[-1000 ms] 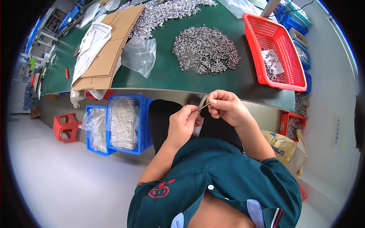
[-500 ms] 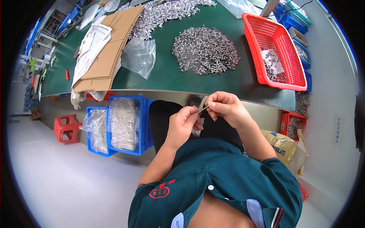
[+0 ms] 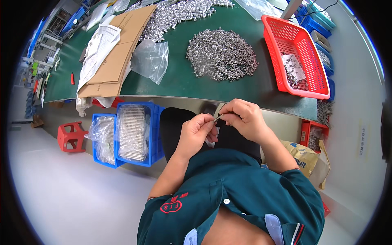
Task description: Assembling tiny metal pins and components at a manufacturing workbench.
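Observation:
Over my lap, just in front of the table's near edge, my left hand (image 3: 196, 134) and my right hand (image 3: 245, 119) meet almost fingertip to fingertip. A short, thin grey metal piece (image 3: 218, 118) like a pin or rod spans the gap between them, pinched at its left end by my left thumb and forefinger and at its right by my right ones. Whether a smaller part sits on it is too small to tell. On the green table beyond lies a round heap of small silvery metal rings or sleeves (image 3: 220, 55).
A red plastic basket (image 3: 279, 69) with small parts and a paper slip stands right. Cardboard sheets (image 3: 116, 57), a clear plastic bag (image 3: 150, 61) and a larger heap of shiny parts (image 3: 175, 16) lie farther off. Blue crates (image 3: 155, 139) and a red stool (image 3: 71, 136) are left.
My right fingers have shifted slightly left along the thin metal piece, closer to my left fingertips, and less of it shows. My left hand is nearly still.

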Demonstrator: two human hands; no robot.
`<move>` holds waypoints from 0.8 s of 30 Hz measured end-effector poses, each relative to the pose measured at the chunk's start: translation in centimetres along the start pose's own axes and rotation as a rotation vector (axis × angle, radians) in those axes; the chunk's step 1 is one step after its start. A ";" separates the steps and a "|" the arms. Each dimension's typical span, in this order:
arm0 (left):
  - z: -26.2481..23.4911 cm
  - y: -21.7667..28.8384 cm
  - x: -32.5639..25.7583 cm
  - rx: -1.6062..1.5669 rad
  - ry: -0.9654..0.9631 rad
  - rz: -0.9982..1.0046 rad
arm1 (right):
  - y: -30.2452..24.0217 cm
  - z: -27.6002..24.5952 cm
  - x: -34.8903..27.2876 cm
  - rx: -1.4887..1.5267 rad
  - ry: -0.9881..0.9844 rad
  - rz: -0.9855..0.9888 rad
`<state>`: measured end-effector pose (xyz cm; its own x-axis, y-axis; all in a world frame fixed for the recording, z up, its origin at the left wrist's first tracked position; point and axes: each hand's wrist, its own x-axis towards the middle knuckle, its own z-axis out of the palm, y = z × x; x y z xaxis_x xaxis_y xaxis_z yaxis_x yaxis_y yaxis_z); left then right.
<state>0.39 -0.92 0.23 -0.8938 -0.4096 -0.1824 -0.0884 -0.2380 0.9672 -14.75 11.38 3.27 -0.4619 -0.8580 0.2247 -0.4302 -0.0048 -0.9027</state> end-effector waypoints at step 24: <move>-0.3 -0.7 0.1 -0.223 0.011 -0.109 | 5.4 -1.8 3.6 -0.585 0.290 -0.030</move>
<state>0.48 -1.06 -0.53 -0.8792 -0.3803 -0.2868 -0.0840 -0.4690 0.8792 -20.11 9.18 -0.12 -0.5983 -0.6881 0.4106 -0.7596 0.3239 -0.5640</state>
